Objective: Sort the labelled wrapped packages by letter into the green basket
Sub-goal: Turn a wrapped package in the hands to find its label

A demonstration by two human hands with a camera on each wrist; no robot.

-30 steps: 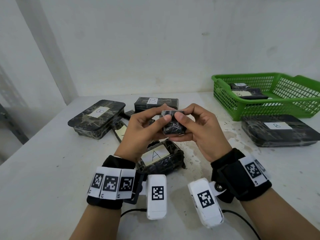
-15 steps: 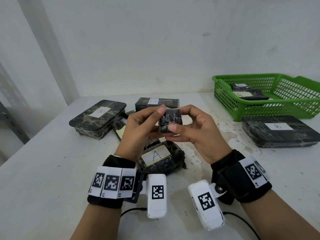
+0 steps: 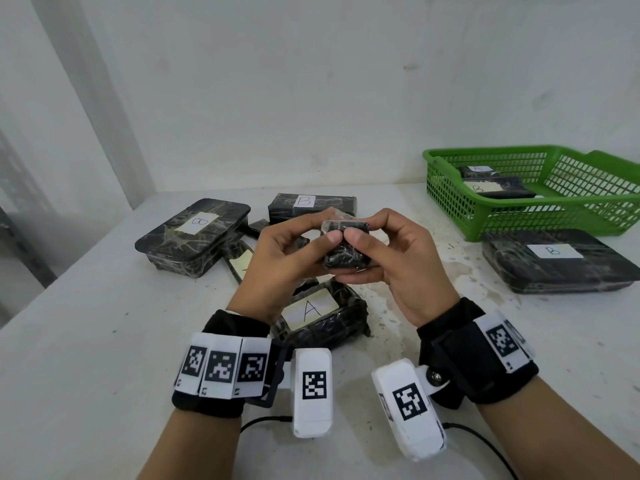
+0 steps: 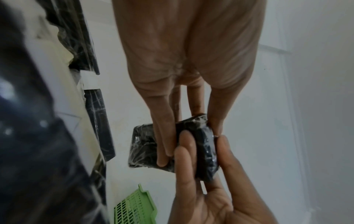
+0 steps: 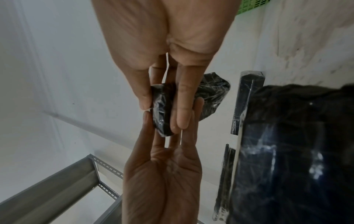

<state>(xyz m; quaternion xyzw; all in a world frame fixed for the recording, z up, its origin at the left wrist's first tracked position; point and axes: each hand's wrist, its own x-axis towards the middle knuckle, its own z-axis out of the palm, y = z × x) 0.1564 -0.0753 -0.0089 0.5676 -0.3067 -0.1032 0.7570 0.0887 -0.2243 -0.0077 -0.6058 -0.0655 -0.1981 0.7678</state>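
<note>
Both hands, left hand (image 3: 277, 261) and right hand (image 3: 398, 268), pinch the small package (image 3: 346, 258) mid-frame; no letter shows, so it may get sorted wrong

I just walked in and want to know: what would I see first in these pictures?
First you would see two hands, the left hand and the right hand, pinching a small black wrapped package together in the middle, above the white table. Next, the bright green basket at the far right, with wrapped packages already inside. Just under the hands lies a package with a big letter A.
</note>
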